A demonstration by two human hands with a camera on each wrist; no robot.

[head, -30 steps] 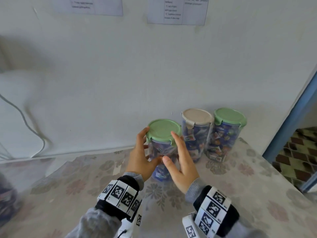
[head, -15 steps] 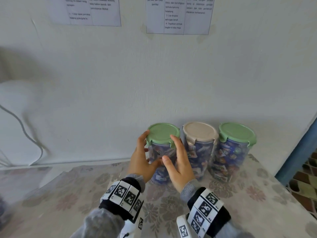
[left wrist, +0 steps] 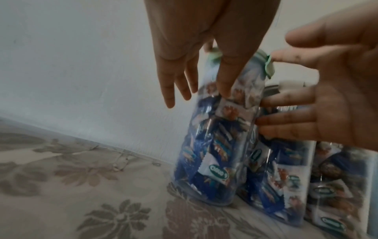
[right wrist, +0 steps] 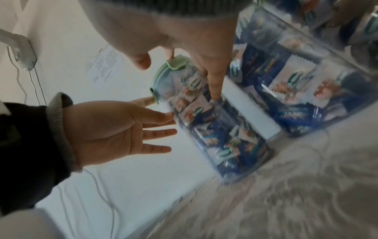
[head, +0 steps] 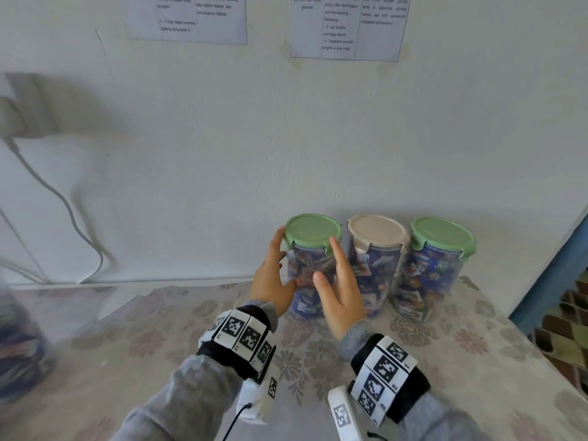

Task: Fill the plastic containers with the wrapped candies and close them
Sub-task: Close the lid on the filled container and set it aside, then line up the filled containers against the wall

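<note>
Three clear plastic containers full of wrapped candies stand in a row against the wall, all lidded. The left container (head: 313, 232) (left wrist: 214, 153) (right wrist: 216, 129) has a green lid. The middle container (head: 377, 237) has a beige lid and the right container (head: 442, 240) a green one. My left hand (head: 270, 275) (left wrist: 204, 32) (right wrist: 106, 129) flanks the left container with straight fingers, its thumb against the front. My right hand (head: 340, 288) (left wrist: 337, 97) (right wrist: 184, 32) flanks the other side, straight fingertips touching the container wall.
A floral tablecloth (head: 159, 329) covers the table, whose edge runs down the right side beside a blue door frame (head: 553, 268). A white cable (head: 73, 218) hangs on the wall at left. A blurred bluish object (head: 19, 345) sits at the left edge.
The green-lidded container went back and right and now stands upright beside the beige-lidded one. Both hands have loosened from holding it to straight fingers beside it.
</note>
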